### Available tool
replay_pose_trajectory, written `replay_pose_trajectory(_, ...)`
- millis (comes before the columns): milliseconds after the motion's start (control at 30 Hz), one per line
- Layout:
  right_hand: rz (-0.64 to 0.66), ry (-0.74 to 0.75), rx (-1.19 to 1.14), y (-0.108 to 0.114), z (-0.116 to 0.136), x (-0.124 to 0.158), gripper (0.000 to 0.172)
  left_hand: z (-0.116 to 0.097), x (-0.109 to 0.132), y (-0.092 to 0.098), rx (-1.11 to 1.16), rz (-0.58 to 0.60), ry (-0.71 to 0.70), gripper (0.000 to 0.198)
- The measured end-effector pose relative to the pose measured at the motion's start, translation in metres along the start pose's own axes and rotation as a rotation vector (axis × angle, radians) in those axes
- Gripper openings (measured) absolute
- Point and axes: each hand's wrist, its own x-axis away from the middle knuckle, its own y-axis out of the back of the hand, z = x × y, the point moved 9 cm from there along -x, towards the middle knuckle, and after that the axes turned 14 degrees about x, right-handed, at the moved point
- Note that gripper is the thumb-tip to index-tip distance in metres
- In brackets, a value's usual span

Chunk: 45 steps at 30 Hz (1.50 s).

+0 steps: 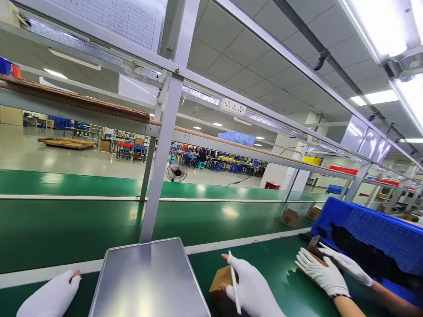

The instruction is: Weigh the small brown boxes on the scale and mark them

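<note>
My right hand, in a white glove with bare fingertips, is closed around a slim white pen-like stick. Beneath and beside that hand is a small brown cardboard box, partly covered by it; whether the fingers also grip the box I cannot tell. My left hand, gloved the same way, is at the lower left, thumb and finger slightly apart with nothing visible between them. Between my hands lies a flat silver-grey metal panel with a raised rim, cut off by the bottom edge.
To the right, a co-worker's gloved hands hold a brown cardboard piece beside a blue crate containing black material. Small cardboard boxes stand farther along the green bench. A metal post rises behind the panel.
</note>
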Motion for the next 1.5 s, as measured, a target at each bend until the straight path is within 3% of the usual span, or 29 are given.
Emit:
replay_pose_trajectory(67,0.115,0.025,0.111,0.001,0.011,-0.003,0.058,-0.012,0.012,0.005,0.002,0.076,0.09,0.049)
replay_pose_trajectory(167,0.173,0.037,0.016,-0.008,0.011,0.008,0.06,-0.028,0.033,0.015,-0.062,0.097,0.145,0.054)
replay_pose_trajectory(333,0.092,-0.021,-0.142,-0.017,-0.037,0.043,0.063,-0.052,0.074,0.011,-0.19,0.156,0.104,0.049)
replay_pose_trajectory(433,0.03,-0.216,-0.137,-0.001,-0.068,0.04,0.062,-0.062,0.088,0.009,-0.262,0.137,0.061,0.045)
replay_pose_trajectory(500,-0.042,-0.282,-0.143,0.023,-0.064,0.026,0.064,-0.064,0.091,0.009,-0.276,0.122,0.062,0.044)
replay_pose_trajectory(567,-0.12,-0.21,-0.164,0.051,-0.028,0.007,0.065,-0.063,0.091,0.011,-0.28,0.117,0.074,0.043)
replay_pose_trajectory(667,-0.133,0.021,-0.155,0.079,0.061,-0.012,0.063,-0.063,0.092,0.014,-0.285,0.112,0.086,0.043)
replay_pose_trajectory(767,-0.043,0.253,-0.201,0.081,0.144,-0.014,0.057,-0.065,0.095,0.016,-0.292,0.102,0.108,0.046)
replay_pose_trajectory(833,-0.02,0.311,-0.341,0.078,0.166,-0.013,0.053,-0.066,0.098,0.018,-0.301,0.092,0.125,0.046)
replay_pose_trajectory(900,-0.065,0.25,-0.503,0.07,0.154,-0.014,0.05,-0.067,0.099,0.019,-0.311,0.079,0.133,0.046)
replay_pose_trajectory(967,-0.087,0.088,-0.649,0.043,0.117,-0.014,0.05,-0.068,0.098,0.02,-0.321,0.071,0.137,0.045)
replay_pose_trajectory(1033,-0.02,-0.133,-0.78,-0.006,0.072,-0.005,0.059,-0.068,0.096,0.02,-0.329,0.07,0.147,0.044)
replay_pose_trajectory(1133,0.097,-0.436,-0.882,-0.082,0.017,0.031,0.073,-0.067,0.094,0.02,-0.334,0.077,0.172,0.045)
replay_pose_trajectory(1200,0.067,-0.54,-0.842,-0.107,-0.005,0.061,0.072,-0.067,0.093,0.019,-0.335,0.08,0.186,0.046)
replay_pose_trajectory(1333,0.011,-0.552,-0.642,-0.11,-0.014,0.089,0.073,-0.067,0.092,0.021,-0.319,0.066,0.198,0.046)
replay_pose_trajectory(1500,0.085,-0.442,-0.528,-0.106,-0.001,0.077,0.072,-0.067,0.098,0.027,-0.197,-0.021,0.209,0.044)
